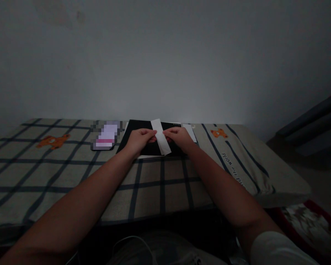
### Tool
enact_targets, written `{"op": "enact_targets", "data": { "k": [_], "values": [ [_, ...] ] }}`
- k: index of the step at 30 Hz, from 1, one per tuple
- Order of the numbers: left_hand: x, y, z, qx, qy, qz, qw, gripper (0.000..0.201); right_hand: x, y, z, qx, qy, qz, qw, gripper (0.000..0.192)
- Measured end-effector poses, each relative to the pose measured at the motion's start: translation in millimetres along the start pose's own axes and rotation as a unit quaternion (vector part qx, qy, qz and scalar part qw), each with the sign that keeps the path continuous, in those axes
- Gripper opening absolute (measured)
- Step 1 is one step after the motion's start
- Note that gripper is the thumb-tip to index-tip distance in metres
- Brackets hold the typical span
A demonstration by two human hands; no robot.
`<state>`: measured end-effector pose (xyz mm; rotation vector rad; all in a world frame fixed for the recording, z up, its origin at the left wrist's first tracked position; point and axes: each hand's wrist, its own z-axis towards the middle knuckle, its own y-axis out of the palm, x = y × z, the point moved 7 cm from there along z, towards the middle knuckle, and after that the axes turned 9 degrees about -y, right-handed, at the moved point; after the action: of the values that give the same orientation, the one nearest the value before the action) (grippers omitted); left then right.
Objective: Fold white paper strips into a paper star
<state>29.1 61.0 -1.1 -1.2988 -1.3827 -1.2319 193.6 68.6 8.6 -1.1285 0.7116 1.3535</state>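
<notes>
A narrow strip of white paper (161, 138) is held between my two hands, slanting from upper left to lower right. My left hand (141, 140) pinches its left edge with thumb and fingertips. On the opposite edge, my right hand (180, 137) grips it the same way. Beneath both hands lies a black flat folder or notebook (135, 127), with white sheet edges showing under its near and far sides. A white card-like piece (190, 132) sticks out to the right, partly hidden by my right hand.
A phone (107, 136) with a lit, blurred screen lies left of the folder. The checked tablecloth (154, 187) carries orange bear prints and covers the table up to the grey wall (165, 66). Red patterned fabric (311, 224) is low at the right.
</notes>
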Motion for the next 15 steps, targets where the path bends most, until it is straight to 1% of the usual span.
{"op": "enact_targets", "data": {
  "k": [3, 6, 11, 13, 15],
  "values": [
    [1.7, -1.0, -0.6, 0.008, 0.009, 0.003, 1.000, 0.026, 0.7, 1.7, -0.4, -0.013, 0.008, 0.011, 1.000, 0.022],
    [2.0, -1.2, -0.4, 0.008, 0.011, -0.002, 1.000, 0.025, -2.3, 0.9, -1.0, -0.012, 0.002, -0.003, 1.000, 0.021],
    [-1.1, 3.3, -0.1, -0.028, -0.009, -0.009, 1.000, 0.027, -11.1, -3.6, -1.7, 0.007, -0.029, -0.057, 0.998, 0.020],
    [-2.3, 4.9, -0.4, -0.038, -0.017, -0.005, 0.999, 0.027, -11.0, -3.7, -1.6, 0.011, -0.029, -0.050, 0.998, 0.020],
    [-2.6, 4.7, -0.5, -0.035, -0.015, 0.000, 0.999, 0.028, -8.8, -2.3, -1.3, 0.008, -0.023, -0.030, 0.999, 0.020]
  ]
}}
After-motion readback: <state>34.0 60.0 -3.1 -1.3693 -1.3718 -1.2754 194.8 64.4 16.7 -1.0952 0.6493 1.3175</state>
